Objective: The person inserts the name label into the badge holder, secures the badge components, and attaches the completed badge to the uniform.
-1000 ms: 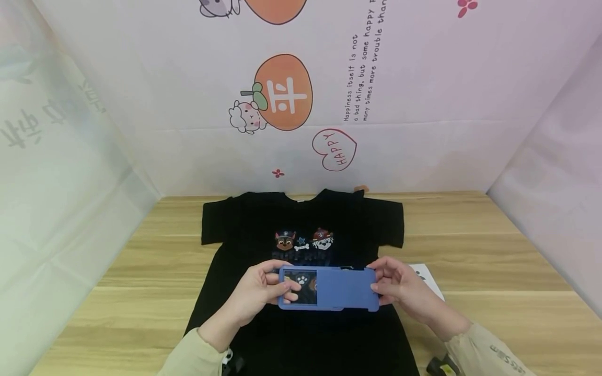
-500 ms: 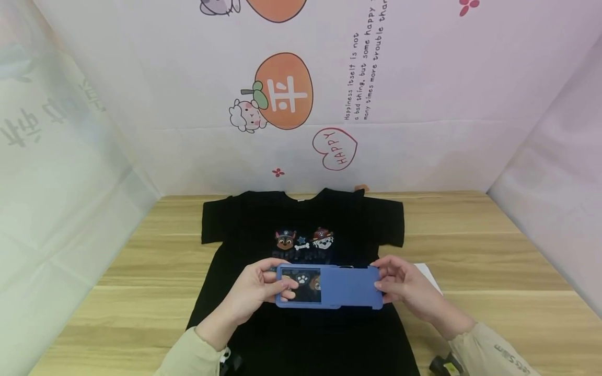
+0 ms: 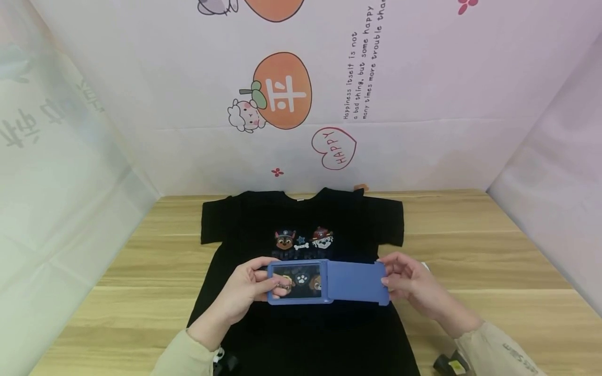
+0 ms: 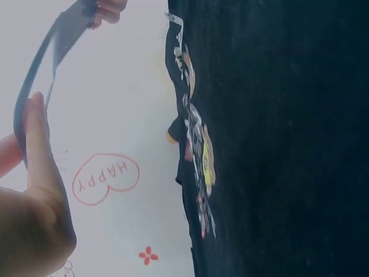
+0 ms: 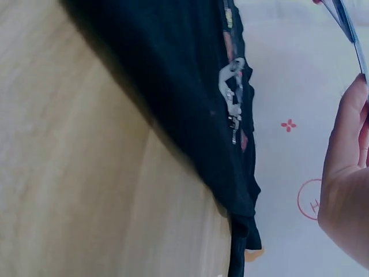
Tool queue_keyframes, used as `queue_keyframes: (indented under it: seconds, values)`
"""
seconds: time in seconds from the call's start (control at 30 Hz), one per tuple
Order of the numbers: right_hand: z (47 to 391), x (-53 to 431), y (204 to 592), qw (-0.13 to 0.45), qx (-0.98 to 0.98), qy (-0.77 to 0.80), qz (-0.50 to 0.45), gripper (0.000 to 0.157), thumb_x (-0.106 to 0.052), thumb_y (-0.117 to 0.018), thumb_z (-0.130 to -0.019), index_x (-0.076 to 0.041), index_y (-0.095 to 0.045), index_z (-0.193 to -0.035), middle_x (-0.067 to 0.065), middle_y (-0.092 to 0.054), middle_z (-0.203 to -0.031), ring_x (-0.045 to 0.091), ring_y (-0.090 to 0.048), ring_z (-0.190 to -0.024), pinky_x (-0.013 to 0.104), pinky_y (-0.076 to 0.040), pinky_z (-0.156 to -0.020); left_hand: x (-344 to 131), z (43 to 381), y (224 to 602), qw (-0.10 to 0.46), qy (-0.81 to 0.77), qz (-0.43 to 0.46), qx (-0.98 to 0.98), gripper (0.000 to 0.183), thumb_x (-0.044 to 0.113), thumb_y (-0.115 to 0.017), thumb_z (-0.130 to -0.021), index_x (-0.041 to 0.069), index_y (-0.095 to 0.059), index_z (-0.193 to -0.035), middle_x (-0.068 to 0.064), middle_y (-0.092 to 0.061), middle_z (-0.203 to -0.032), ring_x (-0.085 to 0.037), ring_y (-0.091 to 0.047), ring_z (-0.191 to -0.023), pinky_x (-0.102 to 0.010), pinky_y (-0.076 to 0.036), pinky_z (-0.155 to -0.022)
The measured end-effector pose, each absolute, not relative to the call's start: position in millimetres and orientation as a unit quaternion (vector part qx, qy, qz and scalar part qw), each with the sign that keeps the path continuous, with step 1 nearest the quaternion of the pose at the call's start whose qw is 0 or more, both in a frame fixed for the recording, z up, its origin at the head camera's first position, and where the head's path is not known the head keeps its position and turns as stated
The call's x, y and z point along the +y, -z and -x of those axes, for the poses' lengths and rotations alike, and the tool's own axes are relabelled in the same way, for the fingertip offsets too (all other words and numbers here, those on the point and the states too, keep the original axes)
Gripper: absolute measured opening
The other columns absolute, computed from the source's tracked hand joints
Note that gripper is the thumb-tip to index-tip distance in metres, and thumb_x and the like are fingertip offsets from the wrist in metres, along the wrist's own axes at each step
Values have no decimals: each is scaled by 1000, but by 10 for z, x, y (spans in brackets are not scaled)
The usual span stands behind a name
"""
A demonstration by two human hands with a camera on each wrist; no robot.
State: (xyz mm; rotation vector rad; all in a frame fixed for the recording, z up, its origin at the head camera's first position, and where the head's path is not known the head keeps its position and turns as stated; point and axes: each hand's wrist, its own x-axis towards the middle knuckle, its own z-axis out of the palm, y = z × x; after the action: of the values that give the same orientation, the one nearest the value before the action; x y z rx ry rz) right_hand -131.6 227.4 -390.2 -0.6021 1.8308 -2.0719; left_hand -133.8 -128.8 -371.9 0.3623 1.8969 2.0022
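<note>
Both hands hold a blue sliding card holder above a black T-shirt (image 3: 301,334). Its left part is a frame (image 3: 301,301) round a see-through window; its right part is a plain blue panel (image 3: 357,282), slid far out to the right. My left hand (image 3: 244,290) pinches the frame's left end, and some fingertips show through the window. With thumb and fingers, my right hand (image 3: 414,284) grips the panel's right end. In the left wrist view the holder (image 4: 37,81) appears edge-on, raised off the shirt. The right wrist view catches only its thin edge (image 5: 351,34).
The shirt lies flat on a wooden table (image 3: 494,271), cartoon dogs printed on its chest. A small white item (image 3: 425,266) lies partly hidden behind the right hand. A printed white cloth (image 3: 400,104) hangs behind the table, with pale cloth along both sides.
The panel has slid further right out of the frame, showing more of the window. My left hand has shifted slightly left and my right hand right.
</note>
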Motion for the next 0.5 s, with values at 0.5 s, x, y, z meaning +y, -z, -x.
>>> queue_keyframes:
  seconds: [0.5]
  values:
    - [1453,2399,3741,114,628,755,150,30,1,-49,-95,-22,-56,-112,-7,-55,-90,6,-58,-77,22,-53,-65,-1481,1338,3737,172,-721,-97,664,44,6,-57,-94,-10,-38,-130,2,-73,-88,-9,-71,-78,-31,-57,-77]
